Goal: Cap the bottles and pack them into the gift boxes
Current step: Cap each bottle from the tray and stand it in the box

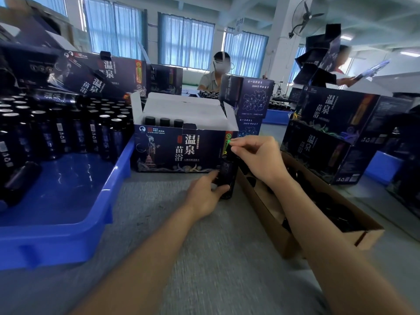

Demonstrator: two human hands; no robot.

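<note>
Head view shows the left hand curled round the lower body of a dark bottle, which stands upright on the grey table. The right hand pinches the black cap at the bottle's top between thumb and fingertips. Whether the cap is fully seated cannot be told. Just behind the held bottle stands an open gift box, flaps raised, with a row of capped bottles at its left end. Just right of the grip, under the right forearm, lies a long cardboard box holding loose black caps. Left of the grip sits a blue tray; many uncapped bottles with silvery tops stand at its far end. Farther right, closed gift boxes are stacked.
</note>
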